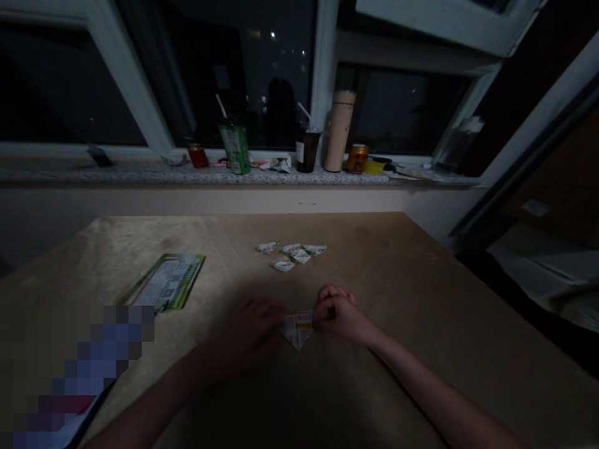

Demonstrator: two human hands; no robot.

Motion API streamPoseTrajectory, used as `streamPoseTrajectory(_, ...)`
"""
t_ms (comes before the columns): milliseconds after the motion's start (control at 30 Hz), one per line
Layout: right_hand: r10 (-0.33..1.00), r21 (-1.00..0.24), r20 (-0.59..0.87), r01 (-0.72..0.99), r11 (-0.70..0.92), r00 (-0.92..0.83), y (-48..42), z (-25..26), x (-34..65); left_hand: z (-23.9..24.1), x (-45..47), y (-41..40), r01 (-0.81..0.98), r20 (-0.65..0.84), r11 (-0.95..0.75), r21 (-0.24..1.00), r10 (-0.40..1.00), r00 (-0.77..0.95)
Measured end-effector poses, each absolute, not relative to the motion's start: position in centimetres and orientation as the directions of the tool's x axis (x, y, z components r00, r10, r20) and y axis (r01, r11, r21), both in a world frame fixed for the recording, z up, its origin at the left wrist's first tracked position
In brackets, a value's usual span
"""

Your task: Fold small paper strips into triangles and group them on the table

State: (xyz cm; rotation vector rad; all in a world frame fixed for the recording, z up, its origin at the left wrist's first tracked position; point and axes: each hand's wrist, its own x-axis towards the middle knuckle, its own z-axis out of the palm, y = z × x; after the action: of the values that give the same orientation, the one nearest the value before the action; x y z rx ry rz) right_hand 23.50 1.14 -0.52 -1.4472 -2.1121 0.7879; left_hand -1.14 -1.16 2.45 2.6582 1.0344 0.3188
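Note:
A folded paper triangle (298, 327) with red and orange print lies point-down between my two hands, low over the table. My right hand (337, 315) pinches its right corner, with thumb and fingers curled together. At the left corner, my left hand (256, 327) has its fingertips closed on the paper; deep shadow hides much of that hand. Beyond the hands sits a small group of folded paper pieces (302, 254), several of them close together. One similar folded piece (268, 247) lies slightly apart to the left.
The brown table (374, 262) reaches toward a windowsill (276, 179). A green printed packet (166, 282) lies at left, near a pixelated area. Along the sill stand a green cup (235, 148), dark cup (307, 149), tall pinkish bottle (339, 132), orange can (357, 158) and red jar (198, 156).

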Motion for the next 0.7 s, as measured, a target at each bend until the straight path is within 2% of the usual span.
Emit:
streamPoseTrajectory(233,0.932,-0.687,0.052,0.664,0.294,-0.359,1.5,-0.9,23.7,2.0,-3.4,1.1,0.611,0.122,-0.75,0.253,0.652,0.749)
streamPoseTrajectory(400,0.913,-0.645,0.156,0.661,0.383,-0.376,0.9,-1.2,23.7,1.8,-2.7,1.1,0.557,0.134,-0.807,0.197,0.585,0.8)
streamPoseTrajectory(567,0.803,-0.415,0.353,0.689,0.594,-0.479,-1.0,-0.7,22.2,1.4,-2.3,1.0,0.53,0.146,-0.842,0.101,0.54,0.829)
streamPoseTrajectory(700,0.715,-0.21,0.258,0.684,0.698,-0.65,-2.0,-0.3,20.4,1.6,-2.4,0.7,0.568,0.139,-0.811,0.139,0.584,0.8)
